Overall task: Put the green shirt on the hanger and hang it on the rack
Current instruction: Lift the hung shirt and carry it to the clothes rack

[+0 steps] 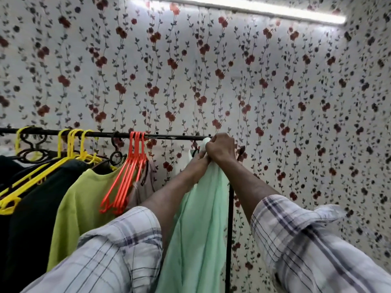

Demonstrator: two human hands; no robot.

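Along the rack rod (169,136), starting from its left end, yellow hangers (72,144) hook over it and carry dark garments (31,197) that hang below. Next along the rod a lime top (84,197) hangs. Just right of it, a bunch of bare orange hangers (131,170) sits hooked near the rod's middle.

My left hand (200,155) reaches up under the rod's right end and touches the top of the green shirt (201,218). Its fingers are mostly hidden behind my other hand, so I cannot tell whether they pinch the cloth.

My right hand (221,148) is at the rod's right end, fingers curled tight in a fist round the bunched top of the green shirt. A pale bit pokes out above my knuckles against the rod; I cannot tell whether it is collar or hanger.

The pale mint shirt falls straight down from my fists, between my two checked sleeves (317,240), beside the rack's black upright post (229,229) below the rod's right end. Behind the rod is floral wallpaper (275,92), with a tube light (254,9) high above it.
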